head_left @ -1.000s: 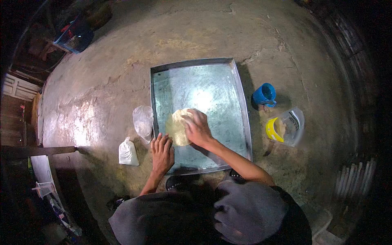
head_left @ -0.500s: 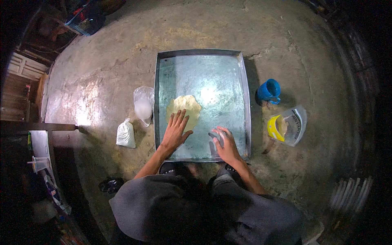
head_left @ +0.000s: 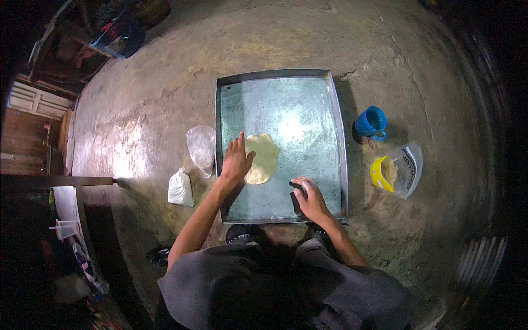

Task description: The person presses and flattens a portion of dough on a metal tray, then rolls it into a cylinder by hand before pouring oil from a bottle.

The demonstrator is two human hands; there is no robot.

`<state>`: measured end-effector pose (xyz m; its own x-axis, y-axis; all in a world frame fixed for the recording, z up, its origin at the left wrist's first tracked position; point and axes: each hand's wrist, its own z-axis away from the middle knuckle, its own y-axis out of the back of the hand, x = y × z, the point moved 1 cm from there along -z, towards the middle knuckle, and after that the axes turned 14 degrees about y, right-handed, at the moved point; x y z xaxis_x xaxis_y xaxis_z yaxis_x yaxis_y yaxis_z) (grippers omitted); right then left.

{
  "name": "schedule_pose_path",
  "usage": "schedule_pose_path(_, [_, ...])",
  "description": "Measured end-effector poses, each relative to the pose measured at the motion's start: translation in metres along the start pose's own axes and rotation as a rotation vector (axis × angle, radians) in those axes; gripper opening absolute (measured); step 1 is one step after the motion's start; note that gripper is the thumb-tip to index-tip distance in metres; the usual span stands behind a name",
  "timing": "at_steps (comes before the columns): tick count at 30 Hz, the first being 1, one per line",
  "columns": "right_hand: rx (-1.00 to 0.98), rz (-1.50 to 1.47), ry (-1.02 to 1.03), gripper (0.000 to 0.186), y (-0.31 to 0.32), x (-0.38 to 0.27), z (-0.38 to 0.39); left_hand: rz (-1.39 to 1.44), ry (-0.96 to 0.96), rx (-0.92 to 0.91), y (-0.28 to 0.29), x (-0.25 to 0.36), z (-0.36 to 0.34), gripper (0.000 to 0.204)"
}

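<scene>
A flat, roundish sheet of pale dough [head_left: 264,160] lies left of the middle in a large metal tray [head_left: 275,99] with low raised sides. My left hand [head_left: 236,163] is at the dough's left edge, its fingers stretched forward and the thumb reaching over the dough. Whether the palm presses on it I cannot tell. Over the tray's near right part is my right hand [head_left: 311,201], apart from the dough. Its fingers are loosely bent and spread, with pale residue on the tips and nothing held.
Left of the tray stand a clear plastic bag [head_left: 201,148] and a tied bag of white powder [head_left: 180,188]. To the right are a blue mug [head_left: 369,124] and a clear-and-yellow pouch [head_left: 397,171]. A wooden bench [head_left: 82,181] juts in at left; a blue basket [head_left: 116,41] stands far left.
My left hand has gone from lying across the dough to its left edge, and more of the dough shows. The right hand stays near the tray's front. The whole view has shifted slightly.
</scene>
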<state>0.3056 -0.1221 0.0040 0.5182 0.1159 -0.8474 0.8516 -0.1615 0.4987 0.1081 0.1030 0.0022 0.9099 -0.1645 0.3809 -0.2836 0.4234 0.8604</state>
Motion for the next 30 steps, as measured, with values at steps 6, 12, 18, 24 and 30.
schedule_pose_path(6, [-0.053, 0.018, 0.001, 0.03, -0.002, -0.006, -0.02, -0.07, -0.329, 0.034, -0.001, -0.008, -0.029, 0.069])
schedule_pose_path(12, [-0.058, 0.024, 0.051, 0.031, -0.001, -0.002, -0.039, -0.057, -0.388, 0.01, -0.003, 0.011, -0.027, 0.066])
schedule_pose_path(18, [-0.093, 0.042, 0.085, 0.03, -0.01, 0.006, -0.052, 0.034, -0.368, 0.061, -0.002, 0.008, -0.042, 0.051])
schedule_pose_path(24, [-0.116, 0.113, 0.114, 0.034, -0.012, 0.017, -0.095, -0.022, -0.282, 0.065, 0.001, 0.006, -0.056, 0.04])
schedule_pose_path(30, [-0.074, 0.42, 0.328, 0.049, -0.044, 0.027, -0.158, -0.32, -0.16, 0.198, -0.011, 0.006, -0.044, 0.035])
